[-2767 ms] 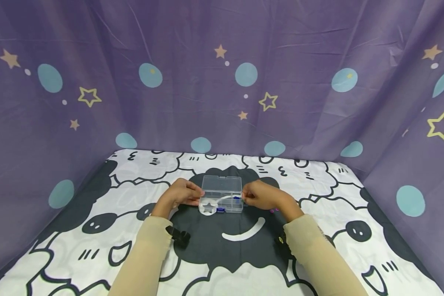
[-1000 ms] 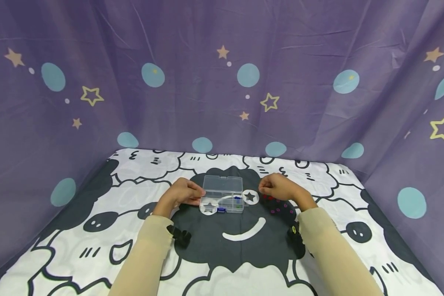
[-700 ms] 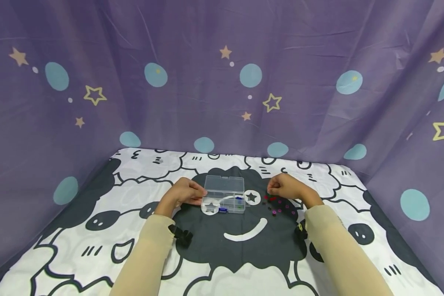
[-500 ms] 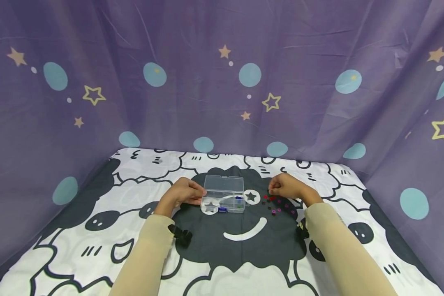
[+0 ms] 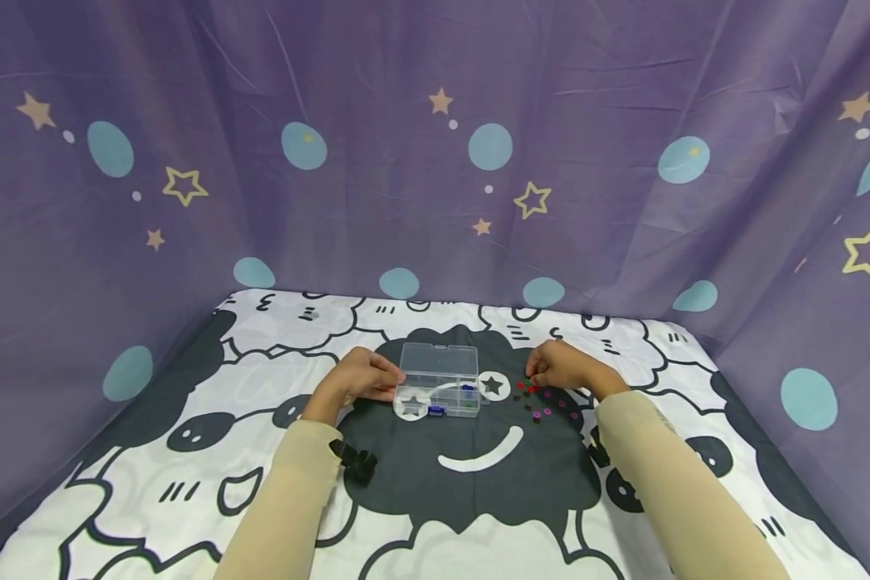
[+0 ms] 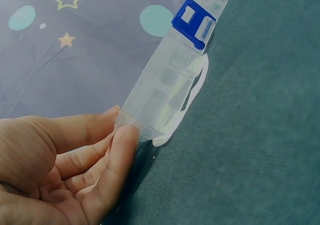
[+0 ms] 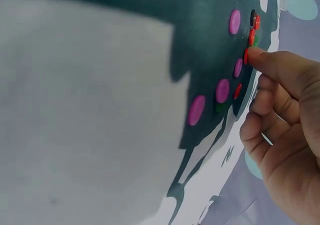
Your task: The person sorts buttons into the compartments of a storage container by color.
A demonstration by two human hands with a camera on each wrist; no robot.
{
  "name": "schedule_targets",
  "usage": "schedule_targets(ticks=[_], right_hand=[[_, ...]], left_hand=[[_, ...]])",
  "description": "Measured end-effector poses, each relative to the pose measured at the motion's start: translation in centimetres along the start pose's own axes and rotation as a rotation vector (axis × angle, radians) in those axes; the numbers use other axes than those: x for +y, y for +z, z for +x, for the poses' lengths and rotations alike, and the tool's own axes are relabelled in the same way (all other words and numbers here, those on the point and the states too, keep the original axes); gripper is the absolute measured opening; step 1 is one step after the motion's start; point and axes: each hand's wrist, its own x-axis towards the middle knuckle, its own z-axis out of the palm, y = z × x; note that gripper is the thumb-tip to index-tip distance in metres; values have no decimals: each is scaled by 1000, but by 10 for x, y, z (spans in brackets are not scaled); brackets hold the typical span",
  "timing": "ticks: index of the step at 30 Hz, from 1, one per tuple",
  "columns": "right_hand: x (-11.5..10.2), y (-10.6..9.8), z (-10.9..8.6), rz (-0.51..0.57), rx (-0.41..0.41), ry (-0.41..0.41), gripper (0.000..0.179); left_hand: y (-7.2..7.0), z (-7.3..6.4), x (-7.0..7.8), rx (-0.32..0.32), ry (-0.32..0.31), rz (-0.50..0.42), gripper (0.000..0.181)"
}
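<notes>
My left hand [image 5: 362,375] pinches the left corner of a clear plastic compartment box [image 6: 160,85] between thumb and fingers. Its lid [image 5: 439,359] stands raised at the back, and a blue latch [image 6: 194,24] sits on the front wall. Small blue and green pieces show inside the right-hand compartments. Over the dark cloth to the right, my right hand [image 5: 561,368] reaches down with bent fingers. One fingertip meets a red button-like disc [image 7: 246,55] in the right wrist view; whether it is pinched I cannot tell. A green disc [image 7: 256,40] lies beside it.
Several purple discs [image 7: 222,91] and dark ones [image 5: 528,408] lie scattered right of the box, along with another red disc [image 7: 238,91]. A cartoon-print cloth [image 5: 275,499] covers the table. Purple curtain [image 5: 377,209] hangs behind and at both sides.
My right hand has moved right, from the box's right end to the scattered discs, and has hovered there with small finger movements. The left hand has kept its hold on the box.
</notes>
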Motion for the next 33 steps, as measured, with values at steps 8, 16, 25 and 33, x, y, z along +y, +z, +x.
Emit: schedule_targets(ticks=[8, 16, 25, 33], right_hand=[[-2, 0, 2, -18, 14, -15, 11], [-2, 0, 3, -35, 2, -30, 15], [-1, 1, 1, -14, -27, -6, 11], [-2, -1, 0, 23, -7, -24, 6]], left_hand=[[1, 0, 0, -2, -1, -3, 16], [0, -1, 1, -4, 9, 0, 16], [-1, 0, 0, -5, 10, 19, 16], [0, -1, -1, -4, 10, 16, 16]])
